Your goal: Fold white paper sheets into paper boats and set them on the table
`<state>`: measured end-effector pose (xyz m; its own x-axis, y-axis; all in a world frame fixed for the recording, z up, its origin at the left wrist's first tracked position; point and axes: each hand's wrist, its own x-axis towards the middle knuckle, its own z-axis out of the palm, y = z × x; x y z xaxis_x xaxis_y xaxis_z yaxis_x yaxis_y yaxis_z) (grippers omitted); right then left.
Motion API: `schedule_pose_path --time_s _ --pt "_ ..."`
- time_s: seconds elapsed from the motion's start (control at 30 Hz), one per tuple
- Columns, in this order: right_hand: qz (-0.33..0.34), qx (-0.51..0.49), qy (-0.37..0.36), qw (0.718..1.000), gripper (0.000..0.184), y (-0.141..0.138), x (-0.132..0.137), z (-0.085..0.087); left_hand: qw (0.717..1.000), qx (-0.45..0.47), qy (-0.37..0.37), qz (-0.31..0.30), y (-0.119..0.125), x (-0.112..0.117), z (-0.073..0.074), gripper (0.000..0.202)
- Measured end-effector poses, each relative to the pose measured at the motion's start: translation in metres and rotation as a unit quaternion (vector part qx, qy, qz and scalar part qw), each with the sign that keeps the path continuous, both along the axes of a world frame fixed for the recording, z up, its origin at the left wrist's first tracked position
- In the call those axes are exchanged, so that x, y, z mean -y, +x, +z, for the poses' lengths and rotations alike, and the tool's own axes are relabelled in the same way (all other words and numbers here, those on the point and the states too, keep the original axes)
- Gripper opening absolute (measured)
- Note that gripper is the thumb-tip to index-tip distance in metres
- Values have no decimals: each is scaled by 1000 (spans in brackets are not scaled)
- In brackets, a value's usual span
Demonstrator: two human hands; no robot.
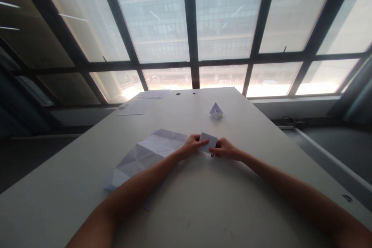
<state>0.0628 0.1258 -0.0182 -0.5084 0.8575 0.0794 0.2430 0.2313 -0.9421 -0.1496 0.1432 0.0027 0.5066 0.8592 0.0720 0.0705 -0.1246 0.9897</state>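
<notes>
A small folded paper square [207, 141] is held up between both hands, a little above the table. My left hand [194, 144] pinches its left side, the thumb lying across the front. At the lower right edge, my right hand [223, 148] grips it between thumb and fingers. Behind my left forearm lies a large creased sheet of paper [151, 149], opened out and partly hidden by the arm. A folded paper boat [216, 111] stands on the table beyond my right hand.
The long white table [186, 201] reaches toward the windows. Flat sheets of paper [138, 106] lie at its far left. Two dark round holes [178, 94] show near the far edge. A cable [290, 121] lies off the table's right side.
</notes>
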Motion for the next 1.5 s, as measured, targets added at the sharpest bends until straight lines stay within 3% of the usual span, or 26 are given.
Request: schedule_pose_path --time_s 0.2,0.57,0.83,0.97,1.23,1.5 --pt "-16 2 23 1000 25 -1 -2 -4 1000 -16 5 -7 -3 -6 -5 47" --pt "1 -30 12 999 43 -1 -3 -3 995 18 -93 43 0 -7 -11 57" --pt "16 -9 22 1000 51 0 -1 -1 989 66 -118 62 3 -10 -15 61" --pt "26 7 34 999 50 2 2 5 989 53 -113 80 4 -8 -14 62" --pt "14 12 28 999 48 0 2 3 999 -5 -35 26 -1 -3 1 57" --pt "1 16 58 998 42 1 1 -1 995 -88 44 -30 -3 -5 -4 50"
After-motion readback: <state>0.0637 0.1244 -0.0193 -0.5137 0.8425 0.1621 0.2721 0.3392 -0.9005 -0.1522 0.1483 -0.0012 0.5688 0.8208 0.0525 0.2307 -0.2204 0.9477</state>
